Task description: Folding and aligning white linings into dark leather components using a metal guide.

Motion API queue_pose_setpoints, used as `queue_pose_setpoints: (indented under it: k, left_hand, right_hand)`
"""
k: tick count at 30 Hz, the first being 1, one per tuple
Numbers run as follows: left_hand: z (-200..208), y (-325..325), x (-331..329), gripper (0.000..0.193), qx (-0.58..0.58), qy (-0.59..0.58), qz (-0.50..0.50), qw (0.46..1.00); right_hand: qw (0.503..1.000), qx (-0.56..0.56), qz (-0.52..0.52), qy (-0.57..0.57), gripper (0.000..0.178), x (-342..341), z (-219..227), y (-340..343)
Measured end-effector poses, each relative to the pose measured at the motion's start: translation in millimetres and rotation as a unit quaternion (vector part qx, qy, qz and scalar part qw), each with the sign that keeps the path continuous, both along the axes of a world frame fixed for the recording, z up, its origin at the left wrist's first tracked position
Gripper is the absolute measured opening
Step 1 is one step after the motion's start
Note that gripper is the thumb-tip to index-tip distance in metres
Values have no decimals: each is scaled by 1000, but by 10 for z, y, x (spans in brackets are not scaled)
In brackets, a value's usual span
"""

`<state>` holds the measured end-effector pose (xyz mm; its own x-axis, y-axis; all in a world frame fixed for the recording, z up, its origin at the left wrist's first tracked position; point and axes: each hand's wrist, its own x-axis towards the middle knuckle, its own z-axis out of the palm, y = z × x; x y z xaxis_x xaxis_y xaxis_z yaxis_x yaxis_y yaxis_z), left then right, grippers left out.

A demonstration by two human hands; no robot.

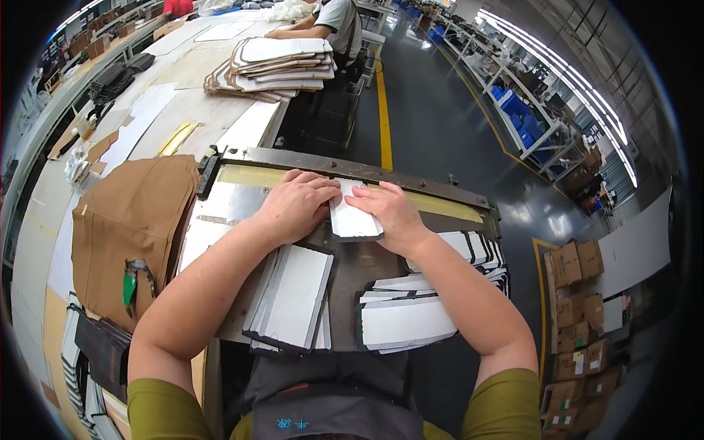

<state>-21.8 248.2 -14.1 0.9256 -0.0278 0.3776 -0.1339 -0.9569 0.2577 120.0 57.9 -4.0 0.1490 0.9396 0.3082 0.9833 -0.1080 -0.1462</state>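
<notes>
Fingers [326, 186] of the left hand [292, 209] curl at the left edge of a white, dark-edged piece [351, 221], and those of the right hand [394, 218] rest on its right side; I can't tell whether either hand actually grips it. The piece is between the hands at the far side of the metal desk [350, 265], close to the metal bar [367, 173] along the back. One stack of similar pieces [295, 297] lies beside the left forearm [209, 282], another stack [407, 323] near the right forearm [469, 297]. Brown sheets [132, 227] lie off to the left, a green tool [129, 288] on top. Beyond, brown-edged white panels [282, 51] are piled near a co-worker [342, 29].
</notes>
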Motion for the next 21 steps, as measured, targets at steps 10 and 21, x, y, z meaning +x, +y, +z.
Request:
queue_pose_setpoints:
  k: [10,21]
  left_hand:
    - [72,-48,-59,35,11,30,-1,999]
    - [104,-14,-45,29,-20,49,-12,999]
  right_hand:
    - [1000,23,15,3,38,-27,32,-26]
    - [998,41,-2,47,35,-48,51,-24]
